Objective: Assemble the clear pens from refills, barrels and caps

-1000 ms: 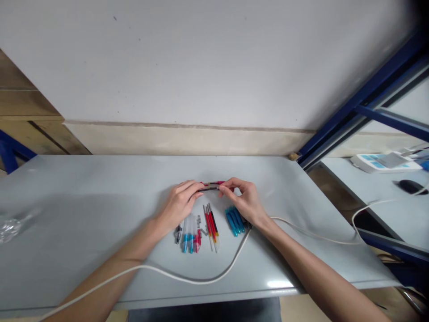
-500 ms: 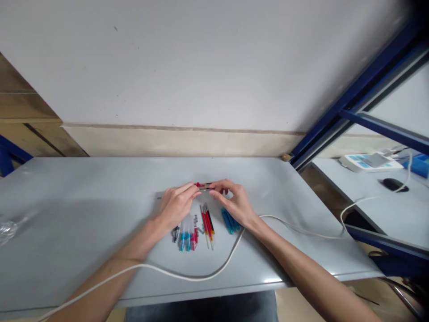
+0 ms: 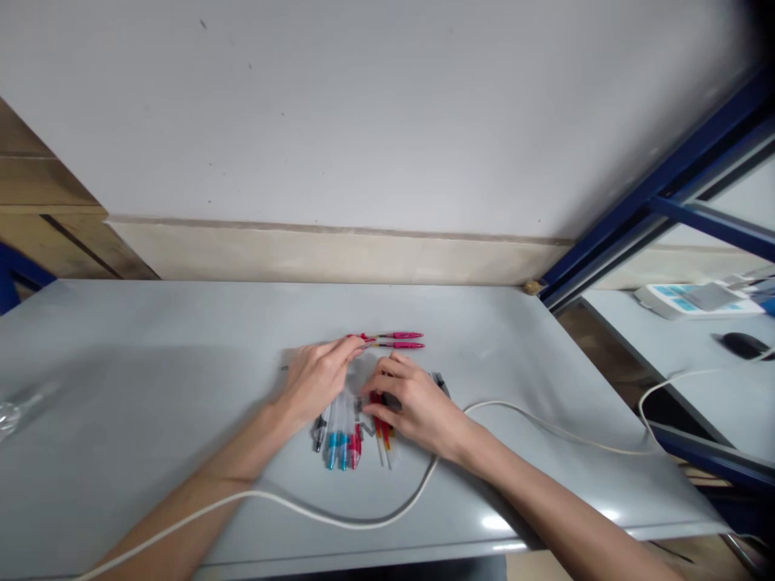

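Head view, the only one I have. Left hand (image 3: pixel 318 379) lies on the grey table (image 3: pixel 151 363), fingers stretched forward, fingertips touching the near end of the two pink pens (image 3: pixel 396 340) that lie side by side, parallel to the far table edge. It pinches nothing that I can see; the hand is loosely spread. Right hand (image 3: pixel 415 403) is curled palm-down over the red refills (image 3: pixel 383 428), fingertips on or just above them. Whether it actually grips one I cannot tell, as the fingers hide the contact. Beside them to the left lie clear pen barrels with blue and pink tips (image 3: pixel 342 436). A dark pen part (image 3: pixel 440 381) shows just past the right knuckles. A white cable (image 3: pixel 363 516) loops across the table in front of both forearms and passes close under the right wrist.

Risks, as I judge them:
- Pens and refills are round, the table is smooth; a nudge from either hand could roll them apart or mix the sorted groups.
- The cable lies near the right wrist; if the arm drags it, it could sweep the refills and barrels.
- The refills are thin and packed close, so picking one may lift or scatter its neighbours.

Writing: none legible. The pens are too small for any brand to show. A white device (image 3: pixel 696 298) on the neighbouring table has blue panels, unreadable.
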A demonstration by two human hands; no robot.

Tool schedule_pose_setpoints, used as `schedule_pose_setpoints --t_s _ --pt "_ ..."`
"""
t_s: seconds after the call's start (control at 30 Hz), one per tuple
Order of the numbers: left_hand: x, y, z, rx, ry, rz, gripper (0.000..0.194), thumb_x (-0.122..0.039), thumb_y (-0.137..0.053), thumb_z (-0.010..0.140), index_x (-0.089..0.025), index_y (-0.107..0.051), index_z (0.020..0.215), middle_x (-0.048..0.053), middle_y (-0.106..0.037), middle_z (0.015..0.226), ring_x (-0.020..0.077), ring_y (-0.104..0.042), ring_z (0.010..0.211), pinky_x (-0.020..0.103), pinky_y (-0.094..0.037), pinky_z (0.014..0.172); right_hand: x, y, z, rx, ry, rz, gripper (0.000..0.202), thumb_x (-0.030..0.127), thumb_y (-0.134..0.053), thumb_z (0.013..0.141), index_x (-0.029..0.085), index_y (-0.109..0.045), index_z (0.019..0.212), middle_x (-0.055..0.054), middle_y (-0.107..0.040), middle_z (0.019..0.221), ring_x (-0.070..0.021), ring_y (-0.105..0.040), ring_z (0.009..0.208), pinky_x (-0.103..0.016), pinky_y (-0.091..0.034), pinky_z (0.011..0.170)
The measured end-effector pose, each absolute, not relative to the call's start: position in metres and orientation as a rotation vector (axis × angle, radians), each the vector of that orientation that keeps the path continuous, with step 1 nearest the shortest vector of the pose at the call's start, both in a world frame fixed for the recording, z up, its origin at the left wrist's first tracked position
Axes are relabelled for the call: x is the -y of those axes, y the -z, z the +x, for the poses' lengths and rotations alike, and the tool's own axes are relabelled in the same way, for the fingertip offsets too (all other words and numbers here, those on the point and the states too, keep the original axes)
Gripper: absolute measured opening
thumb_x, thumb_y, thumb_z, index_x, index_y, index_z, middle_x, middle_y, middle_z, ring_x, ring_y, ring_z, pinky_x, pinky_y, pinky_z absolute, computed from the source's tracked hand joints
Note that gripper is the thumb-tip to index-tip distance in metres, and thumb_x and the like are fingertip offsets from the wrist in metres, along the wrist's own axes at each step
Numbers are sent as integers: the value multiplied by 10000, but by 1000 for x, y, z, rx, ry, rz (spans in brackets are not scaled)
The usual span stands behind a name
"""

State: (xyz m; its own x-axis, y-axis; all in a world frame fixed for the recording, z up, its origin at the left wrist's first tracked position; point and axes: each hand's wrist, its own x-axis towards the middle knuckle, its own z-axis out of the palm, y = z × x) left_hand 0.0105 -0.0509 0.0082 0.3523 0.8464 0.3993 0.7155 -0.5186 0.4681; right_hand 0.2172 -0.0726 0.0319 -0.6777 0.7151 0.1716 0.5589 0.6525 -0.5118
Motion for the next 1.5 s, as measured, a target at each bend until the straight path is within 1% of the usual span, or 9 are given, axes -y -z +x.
schedule_pose_setpoints --t_s 0.23,0.37,0.5,0.67,0.8,0.93,1.13,1.3,1.5 --pt "48 -6 11 -1394 -919 2392 186 -207 -505 1002 -257 -678 1051 -25 -771 989 149 -730 820 234 -495 707 72 -24 211 2525 -498 -1013 164 318 -712 910 192 -738 1011 -74 -628 952 -234 -494 925 -346 -459 788" --pt "49 -9 12 -1416 -903 2410 187 -195 -511 992 -248 -689 1014 -21 -773 954 159 -728 787 245 -485 672 74 -23 207 2513 -484 -980 90 239 -701 915 186 -726 983 -76 -637 973 -232 -499 929 -343 -466 793" --pt "49 -7 12 -1409 -883 2413 186 -190 -516 988 -248 -692 1003 -19 -769 947 158 -723 782 248 -484 675 75 -27 207 2475 -512 -930 85 191 -693 901 183 -714 984 -73 -654 953 -234 -522 925 -355 -477 821" --pt "48 -4 10 -1382 -904 2415 187 -214 -512 1000 -253 -692 1032 -8 -769 974 157 -727 809 249 -492 717 71 -33 217 2201 -658 -948 73 169 -702 873 201 -684 937 -39 -708 933 -224 -581 944 -372 -474 889" --pt "49 -4 11 -1348 -874 2453 199 -205 -504 1001 -249 -698 1015 4 -766 964 166 -729 818 253 -493 720 67 -33 223 1884 -761 -1014 140 127 -691 851 213 -665 958 -8 -712 917 -179 -631 869 -313 -478 802" --pt "52 -4 13 -1324 -877 2472 200 -216 -508 1003 -243 -706 1003 14 -766 944 174 -730 825 254 -497 712 64 -31 225 1743 -766 -1094 104 151 -701 842 212 -653 913 0 -691 886 -166 -623 826 -295 -452 745" --pt "53 -2 14 -1226 -908 2497 242 -208 -478 1012 -242 -714 1045 19 -763 914 160 -726 824 237 -515 707 59 -28 225 1646 -921 -1082 112 226 -688 885 209 -694 995 -26 -716 949 -178 -646 868 -315 -484 823" --pt "54 -5 15 -1228 -893 2488 260 -203 -464 1013 -248 -718 1045 16 -762 895 160 -727 813 241 -529 706 59 -27 226 1675 -922 -1128 52 221 -682 878 206 -723 907 -30 -733 929 -194 -651 885 -325 -479 815" --pt "54 -6 15 -1220 -895 2495 257 -205 -467 1008 -247 -718 1043 19 -760 884 164 -726 801 251 -536 700 59 -29 227 1674 -932 -1142 76 267 -686 879 199 -718 887 -39 -727 905 -201 -633 840 -337 -471 780"
